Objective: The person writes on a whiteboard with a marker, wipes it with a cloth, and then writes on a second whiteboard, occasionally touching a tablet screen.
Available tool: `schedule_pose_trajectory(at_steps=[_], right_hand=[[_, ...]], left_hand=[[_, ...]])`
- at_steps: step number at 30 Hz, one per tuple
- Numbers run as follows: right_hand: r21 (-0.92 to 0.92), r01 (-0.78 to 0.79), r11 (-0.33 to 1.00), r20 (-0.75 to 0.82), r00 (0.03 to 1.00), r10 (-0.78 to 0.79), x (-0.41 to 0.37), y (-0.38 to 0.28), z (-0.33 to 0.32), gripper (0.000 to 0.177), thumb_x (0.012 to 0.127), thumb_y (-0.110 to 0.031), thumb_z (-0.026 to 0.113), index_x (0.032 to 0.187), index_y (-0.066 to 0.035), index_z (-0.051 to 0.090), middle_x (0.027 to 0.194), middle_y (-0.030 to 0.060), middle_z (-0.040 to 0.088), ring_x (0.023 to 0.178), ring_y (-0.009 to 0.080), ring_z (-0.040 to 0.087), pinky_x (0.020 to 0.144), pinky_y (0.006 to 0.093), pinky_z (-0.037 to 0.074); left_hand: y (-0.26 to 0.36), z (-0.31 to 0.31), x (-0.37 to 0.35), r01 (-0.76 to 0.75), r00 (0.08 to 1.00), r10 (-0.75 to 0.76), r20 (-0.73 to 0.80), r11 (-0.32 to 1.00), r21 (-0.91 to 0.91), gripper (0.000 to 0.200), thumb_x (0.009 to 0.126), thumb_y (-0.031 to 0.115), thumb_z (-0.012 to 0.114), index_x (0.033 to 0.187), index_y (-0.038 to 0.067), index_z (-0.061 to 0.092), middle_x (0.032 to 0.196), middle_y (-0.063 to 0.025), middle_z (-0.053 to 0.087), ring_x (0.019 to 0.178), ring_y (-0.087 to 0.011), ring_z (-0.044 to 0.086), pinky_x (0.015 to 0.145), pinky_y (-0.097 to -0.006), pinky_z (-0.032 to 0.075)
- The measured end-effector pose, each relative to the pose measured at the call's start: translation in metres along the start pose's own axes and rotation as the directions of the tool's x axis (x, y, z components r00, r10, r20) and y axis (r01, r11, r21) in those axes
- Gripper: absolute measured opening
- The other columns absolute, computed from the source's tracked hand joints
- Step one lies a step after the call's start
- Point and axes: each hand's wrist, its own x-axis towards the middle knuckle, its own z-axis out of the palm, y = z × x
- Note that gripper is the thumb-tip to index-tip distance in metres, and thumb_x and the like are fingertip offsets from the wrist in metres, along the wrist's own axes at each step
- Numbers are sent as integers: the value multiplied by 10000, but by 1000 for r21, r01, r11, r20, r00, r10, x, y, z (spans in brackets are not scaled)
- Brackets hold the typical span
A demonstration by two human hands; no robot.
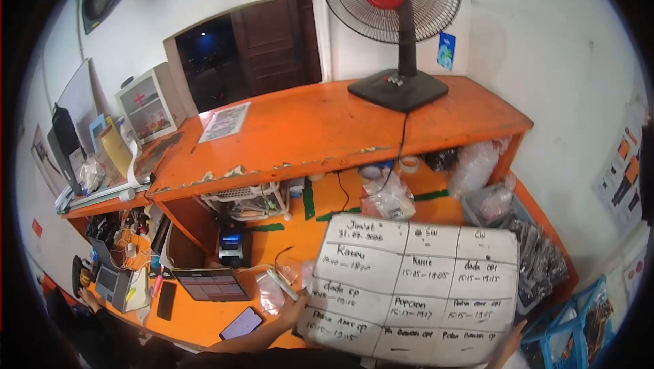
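A whiteboard (436, 285) with a hand-drawn grid, a date and handwritten names and times is tilted up in front of me. My left hand (295, 312) grips its left edge, fingers closed. From the same hand a white and green marker (281, 283) sticks out toward the desk. On the lower right edge of the board, my right hand (512, 345) is closed, its fingers partly hidden. A phone (240, 323) with a lit screen lies on the orange desk beside my left forearm, near a clear plastic bag (270, 294).
A laptop (210, 284) and a small black printer (234, 246) stand left of the board. Farther left, a co-worker's hand (89, 299) is near another laptop (112, 277). A fan (402, 90) stands on the orange counter (306, 120). Blue crates (572, 335) sit at lower right.
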Motion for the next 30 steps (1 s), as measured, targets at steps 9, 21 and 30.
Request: schedule_pose_trajectory(at_steps=[9,21,30], right_hand=[[-402,398,825,187,917,-351,-21,-45,-14,831,869,-666,358,1183,82,539,1174,258,559,1032,377,542,908,414,412],[-405,195,893,78,981,-179,-13,-13,-6,725,896,-576,420,1079,107,581,1053,296,585,943,419,543,845,449,428],[-345,100,933,54,995,-86,17,14,-2,675,897,-544,451,1030,99,607,988,303,599,893,429,549,809,465,434]], left_hand=[[-39,22,17,99,993,-81,85,965,-243,182,840,168,504,825,-2,566,703,-30,523,699,-131,489,647,-288,392],[-47,18,3,280,951,-248,182,943,-179,191,866,184,461,964,27,510,809,-35,516,738,-128,494,613,-264,385],[-36,24,10,191,980,-181,88,974,-122,175,841,181,507,821,18,565,691,-26,515,653,-119,476,579,-259,367]])
